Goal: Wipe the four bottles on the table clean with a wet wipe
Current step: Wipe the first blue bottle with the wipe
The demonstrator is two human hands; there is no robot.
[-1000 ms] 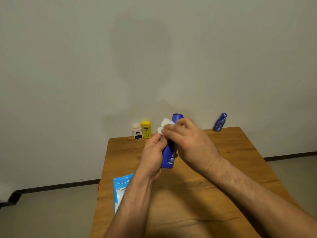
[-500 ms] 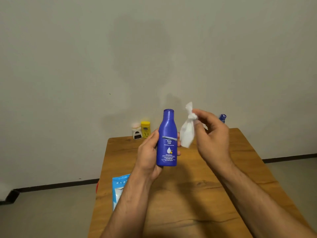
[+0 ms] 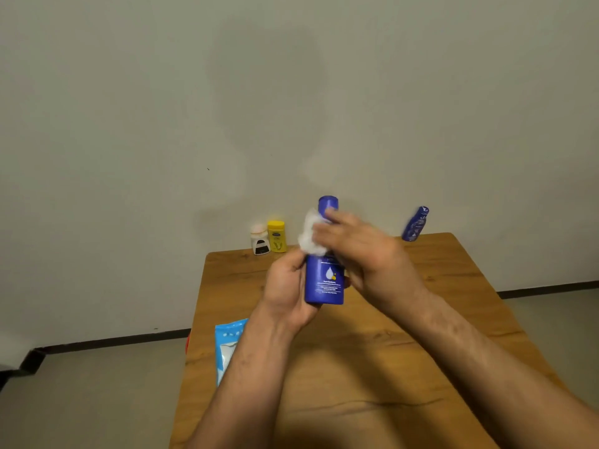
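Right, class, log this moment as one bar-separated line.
step: wiping big blue bottle | left hand: grips it | right hand: holds wet wipe on its neck | table: white bottle, yellow bottle, small blue bottle

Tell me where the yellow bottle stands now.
In the head view, the yellow bottle stands at the far-left edge of the table, just right of the white bottle.

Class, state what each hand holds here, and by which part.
The left hand grips the blue bottle round its lower body; the right hand holds a bunched wet wipe against its shoulder.
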